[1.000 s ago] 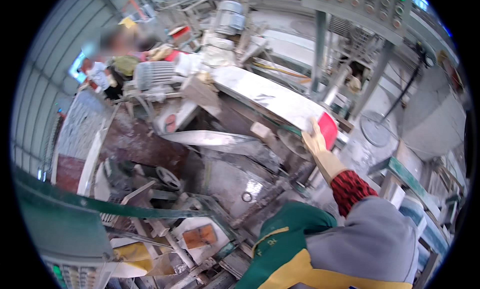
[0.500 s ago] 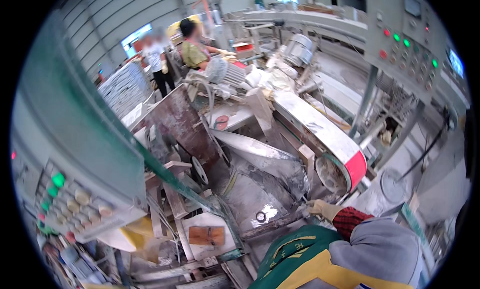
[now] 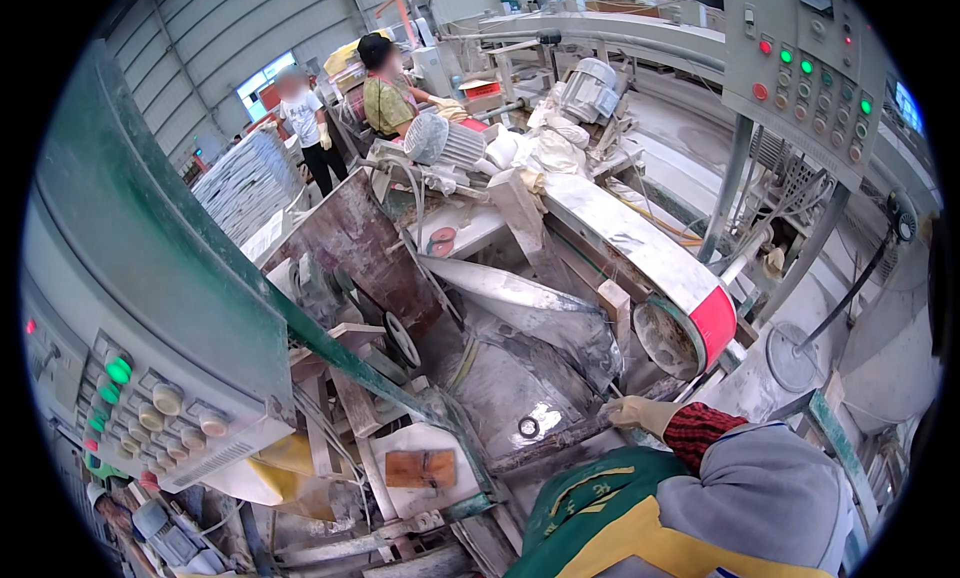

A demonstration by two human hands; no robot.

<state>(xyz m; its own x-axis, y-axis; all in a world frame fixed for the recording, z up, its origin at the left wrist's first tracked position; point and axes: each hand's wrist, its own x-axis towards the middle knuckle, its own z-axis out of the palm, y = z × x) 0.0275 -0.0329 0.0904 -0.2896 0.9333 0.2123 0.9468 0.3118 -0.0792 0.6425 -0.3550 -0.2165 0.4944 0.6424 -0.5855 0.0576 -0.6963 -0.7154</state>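
Observation:
My right hand [image 3: 642,416], in a cream work glove with a red-and-black checked cuff, is at the lower right, at the near edge of a wet grey basin [image 3: 500,403]. Its fingers are curled beside a thin pale stick-like end [image 3: 614,388]; what they close on is mostly hidden. A small dark ring [image 3: 528,428] lies in the basin, left of the hand. Just beyond the hand, a bent grey sheet [image 3: 540,308] slopes into the basin. A round drum [image 3: 668,340] with a red-ended cover stands beyond the hand to the right. My left hand is out of view.
Control panels stand at left [image 3: 160,378] and upper right [image 3: 800,78]. A green rail [image 3: 370,378] crosses left of the basin. A brown block [image 3: 420,468] lies on a white plate. Two people, one seated [image 3: 390,98], one standing [image 3: 305,123], are beyond the motors [image 3: 445,141].
The view has shifted slightly. My right hand stays at the basin edge, its fingers a little further left. The seated person's head has turned slightly.

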